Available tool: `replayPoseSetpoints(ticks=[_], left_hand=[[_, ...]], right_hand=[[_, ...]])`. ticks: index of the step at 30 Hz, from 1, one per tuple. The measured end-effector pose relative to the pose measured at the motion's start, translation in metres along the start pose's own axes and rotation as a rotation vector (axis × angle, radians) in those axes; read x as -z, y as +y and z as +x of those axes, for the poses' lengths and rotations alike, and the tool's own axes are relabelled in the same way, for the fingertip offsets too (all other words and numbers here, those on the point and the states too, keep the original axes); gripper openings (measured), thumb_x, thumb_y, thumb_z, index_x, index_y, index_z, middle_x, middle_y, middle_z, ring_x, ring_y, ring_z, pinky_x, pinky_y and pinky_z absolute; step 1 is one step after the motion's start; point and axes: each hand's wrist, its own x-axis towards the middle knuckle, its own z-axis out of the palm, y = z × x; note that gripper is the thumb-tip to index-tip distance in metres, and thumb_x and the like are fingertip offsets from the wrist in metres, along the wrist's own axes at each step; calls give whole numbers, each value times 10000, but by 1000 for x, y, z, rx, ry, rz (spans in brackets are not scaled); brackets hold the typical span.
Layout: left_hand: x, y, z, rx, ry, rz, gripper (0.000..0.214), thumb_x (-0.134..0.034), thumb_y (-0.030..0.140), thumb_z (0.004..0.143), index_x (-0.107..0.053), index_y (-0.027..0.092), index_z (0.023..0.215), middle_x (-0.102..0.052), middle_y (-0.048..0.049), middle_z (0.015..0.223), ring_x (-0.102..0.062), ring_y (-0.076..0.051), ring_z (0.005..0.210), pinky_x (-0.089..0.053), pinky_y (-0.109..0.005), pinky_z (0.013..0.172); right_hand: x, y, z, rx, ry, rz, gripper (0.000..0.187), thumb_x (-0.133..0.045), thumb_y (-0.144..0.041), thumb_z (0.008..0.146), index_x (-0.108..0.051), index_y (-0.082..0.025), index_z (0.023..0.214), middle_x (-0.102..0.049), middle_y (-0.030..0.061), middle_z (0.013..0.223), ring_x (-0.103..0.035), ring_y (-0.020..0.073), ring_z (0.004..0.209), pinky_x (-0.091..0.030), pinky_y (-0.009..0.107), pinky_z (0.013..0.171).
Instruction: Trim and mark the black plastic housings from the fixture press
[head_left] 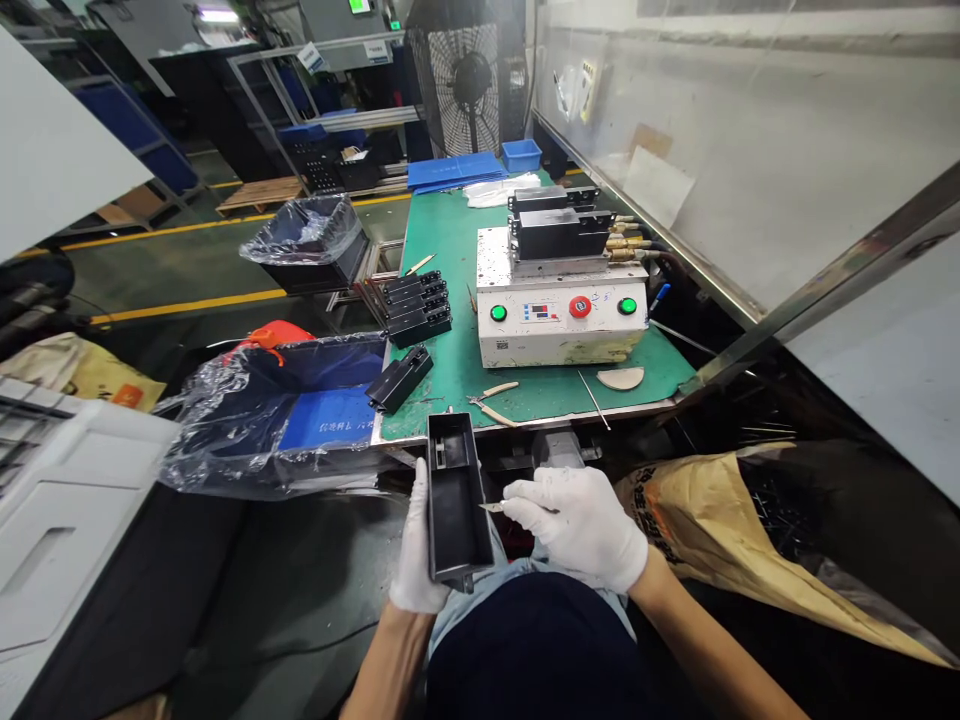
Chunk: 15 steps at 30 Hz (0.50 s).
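Note:
My left hand [417,560], in a white glove, grips a long black plastic box [459,500] from its left side. The box's open side faces up toward me, showing a divider and a small light-coloured part near its far end. In my gloved right hand [581,525] is a small knife [492,507], pinched between fingers and thumb. Its blade points left, at the box's right rim; whether it touches I cannot tell. Beyond the box, cutting pliers [495,400] lie at the edge of the green table [450,385].
Several black boxes [416,305] sit at the table's left side, one [400,380] overhanging the edge. A white machine [562,325] with buttons carries two more. A thin rod [595,402] lies in front. Left stands a plastic-lined bin [225,440]; right, a paper sack [697,520].

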Motion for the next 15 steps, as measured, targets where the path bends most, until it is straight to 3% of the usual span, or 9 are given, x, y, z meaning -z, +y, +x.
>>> replayPoseSetpoints(ticks=[3, 8, 15], left_hand=[[2, -2, -1, 9, 30, 0, 448, -699, 599, 860, -661, 158, 788, -699, -10, 647, -662, -136, 564, -606, -256, 547], [4, -1, -1, 11, 15, 20, 447, -653, 593, 894, -698, 149, 912, -729, -29, 693, -707, -177, 614, -672, -354, 679], [1, -3, -7, -6, 41, 94, 445, -645, 560, 907, -723, 130, 990, -782, -85, 785, -771, -243, 727, -688, -394, 719]], right_hand=[[-1, 2, 1, -7, 30, -12, 496, -419, -528, 1097, -796, -273, 900, -670, -10, 695, -588, 122, 671, -303, 285, 649], [-5, 3, 2, 2, 42, -48, 502, -431, -528, 1092, -775, -266, 838, -664, -12, 695, -582, 120, 670, -289, 295, 634], [-7, 5, 3, 6, 84, -70, 481, -458, -528, 1084, -774, -267, 835, -654, -15, 687, -570, 121, 663, -264, 306, 627]])
